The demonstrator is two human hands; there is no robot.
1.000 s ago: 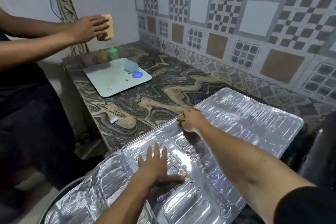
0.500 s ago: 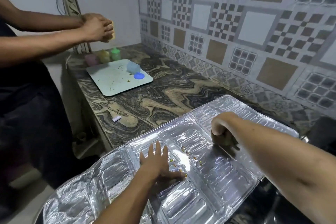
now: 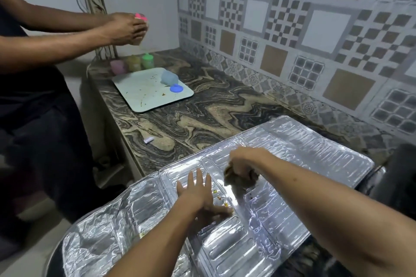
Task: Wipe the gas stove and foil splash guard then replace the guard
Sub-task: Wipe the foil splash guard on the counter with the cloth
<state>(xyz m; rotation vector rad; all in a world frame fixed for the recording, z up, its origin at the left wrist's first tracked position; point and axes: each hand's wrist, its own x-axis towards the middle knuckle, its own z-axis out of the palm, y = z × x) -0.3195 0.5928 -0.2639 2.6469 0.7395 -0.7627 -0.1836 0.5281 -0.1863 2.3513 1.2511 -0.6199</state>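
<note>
marble counter [image 3: 202,123] bears foil splash guard [image 3: 315,155]: left hand [image 3: 198,193] splayed flat steadies it, right hand [image 3: 245,162] clenching scrub pad [image 3: 238,176] should rub lightly.

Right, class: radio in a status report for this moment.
Left hand flat, pinning the foil splash guard. Right hand gripping a brown cloth, on the foil. Yellow specks between hands; nothing blocking.

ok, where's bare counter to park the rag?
Bare marble counter lies between the pale tray and the foil splash guard, running back to the tiled wall; only a small white scrap sits near its front edge. Crowded: the back-left corner behind the tray, with small coloured containers.
</note>
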